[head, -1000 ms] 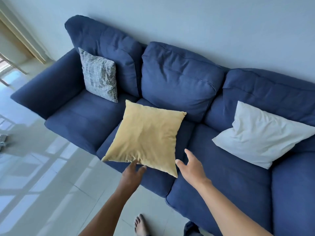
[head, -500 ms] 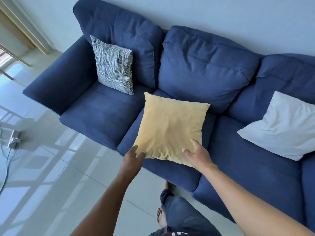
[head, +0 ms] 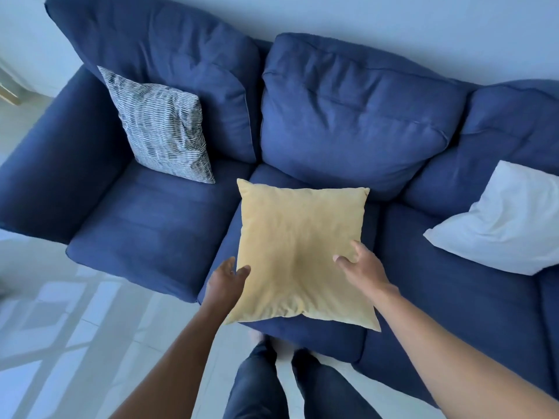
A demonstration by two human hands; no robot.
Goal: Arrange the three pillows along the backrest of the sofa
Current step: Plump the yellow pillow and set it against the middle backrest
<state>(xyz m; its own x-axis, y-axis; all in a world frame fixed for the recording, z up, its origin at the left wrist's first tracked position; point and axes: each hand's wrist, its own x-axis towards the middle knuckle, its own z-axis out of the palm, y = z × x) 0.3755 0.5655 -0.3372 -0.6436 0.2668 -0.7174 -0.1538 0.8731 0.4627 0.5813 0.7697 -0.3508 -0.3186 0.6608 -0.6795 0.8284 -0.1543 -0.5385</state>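
A yellow pillow (head: pixel 298 249) lies flat on the middle seat of the blue sofa (head: pixel 145 231), its near corners hanging over the seat's front edge. My left hand (head: pixel 227 278) grips its left edge, thumb on top. My right hand (head: pixel 361 267) holds its right side with curled fingers. A grey striped pillow (head: pixel 163 128) leans upright against the left back cushion. A white pillow (head: pixel 502 222) lies tilted on the right seat, its top against the right back cushion. The middle back cushion (head: pixel 348 116) has nothing against it.
The sofa stands against a pale wall, its left armrest (head: pixel 51 164) near a bright doorway. Glossy white floor tiles (head: pixel 75 343) lie in front. My legs in dark trousers (head: pixel 272 388) stand right at the sofa's front edge.
I have stepped closer to the sofa. Both hands went from hovering at the yellow pillow's near edge to closing on its left and right sides.
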